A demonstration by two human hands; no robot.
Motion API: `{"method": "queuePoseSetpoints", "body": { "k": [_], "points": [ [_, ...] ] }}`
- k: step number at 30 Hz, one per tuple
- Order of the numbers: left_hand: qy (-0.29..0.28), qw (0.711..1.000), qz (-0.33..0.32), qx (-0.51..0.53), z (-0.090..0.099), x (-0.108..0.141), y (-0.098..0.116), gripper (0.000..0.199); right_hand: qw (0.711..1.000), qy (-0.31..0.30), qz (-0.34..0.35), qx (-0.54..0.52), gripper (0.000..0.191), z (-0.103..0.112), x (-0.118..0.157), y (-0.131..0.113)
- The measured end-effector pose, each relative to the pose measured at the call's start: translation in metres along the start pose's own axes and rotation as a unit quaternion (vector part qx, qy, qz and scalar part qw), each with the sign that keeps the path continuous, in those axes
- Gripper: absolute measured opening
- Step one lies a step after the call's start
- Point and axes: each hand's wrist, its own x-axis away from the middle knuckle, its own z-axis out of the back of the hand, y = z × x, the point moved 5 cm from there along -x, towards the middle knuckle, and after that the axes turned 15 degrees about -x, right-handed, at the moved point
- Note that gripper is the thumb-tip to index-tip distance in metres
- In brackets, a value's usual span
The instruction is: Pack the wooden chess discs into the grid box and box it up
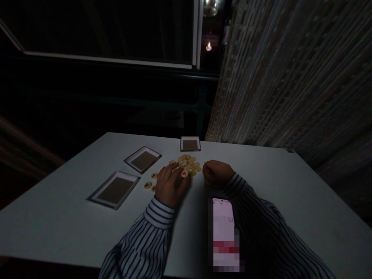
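Note:
Between the thumb and fingers of my left hand (169,186) is a round Chinese chess piece (184,173) with a red character facing up. Just beyond it lies a loose pile of pale wooden chess pieces (190,164), most showing blank faces. A few pieces with marked faces, one a dark-marked chess piece (148,185), lie left of this hand, partly covered by it. My right hand (216,173) rests on the table right of the pile, its fingers curled into a fist. Whatever the fist may hold is hidden.
Three shallow trays, a near one (114,190), a middle one (143,159) and a far one (190,143), lie on the white table (58,209). A lit phone (225,232) sits by my right forearm. A string curtain (261,77) hangs behind the table at right.

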Motion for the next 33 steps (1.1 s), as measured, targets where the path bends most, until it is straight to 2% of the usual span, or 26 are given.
{"method": "queuePoseSetpoints", "body": {
  "k": [12, 33],
  "points": [
    [-0.003, 1.000, -0.005, 0.024, -0.009, -0.006, 0.016, 0.020, 0.999, 0.045, -0.018, -0.024, 0.017, 0.010, 0.005, 0.021],
    [-0.071, 0.996, -0.018, 0.053, -0.034, -0.010, 0.047, 0.018, 0.995, 0.083, -0.020, -0.049, 0.014, 0.035, 0.012, 0.043]
  ]
}}
